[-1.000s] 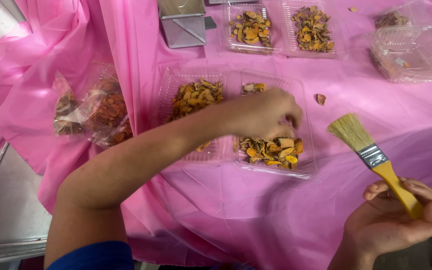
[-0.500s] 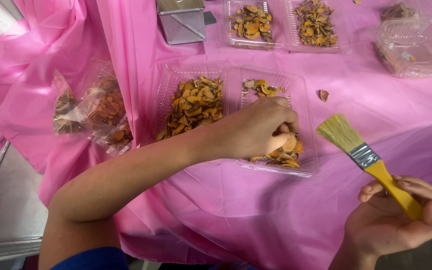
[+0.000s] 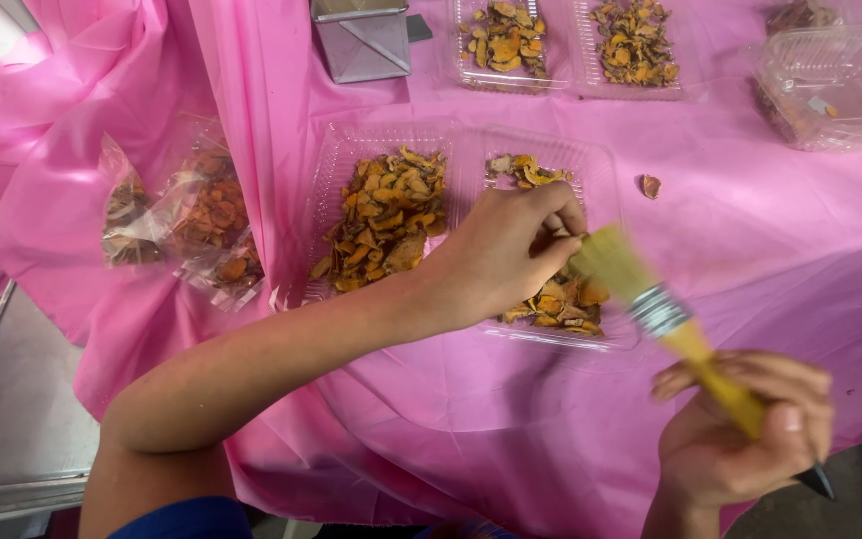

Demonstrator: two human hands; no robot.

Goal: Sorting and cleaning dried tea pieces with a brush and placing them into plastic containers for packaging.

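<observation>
An open clear plastic clamshell tray point(image 3: 606, 165) lies on the pink table cover, both halves holding orange-brown dried slices point(image 3: 386, 215). My left hand point(image 3: 506, 250) reaches over the right half, fingers pinched together on a small piece that is mostly hidden. My right hand point(image 3: 740, 439) grips the yellow handle of a flat paintbrush point(image 3: 650, 299). Its pale bristles touch the fingertips of my left hand above the tray.
Two more trays of dried slices point(image 3: 571, 40) stand at the back, beside a metal box point(image 3: 363, 38). A clear lidded container point(image 3: 830, 85) sits at the far right. A plastic bag of dried pieces point(image 3: 187, 225) rests at left. One loose slice point(image 3: 649, 186) lies on the cover point(image 3: 780, 240).
My left hand drew back toward me over the right half of the tray. The brush swung left until its bristles met my left fingertips.
</observation>
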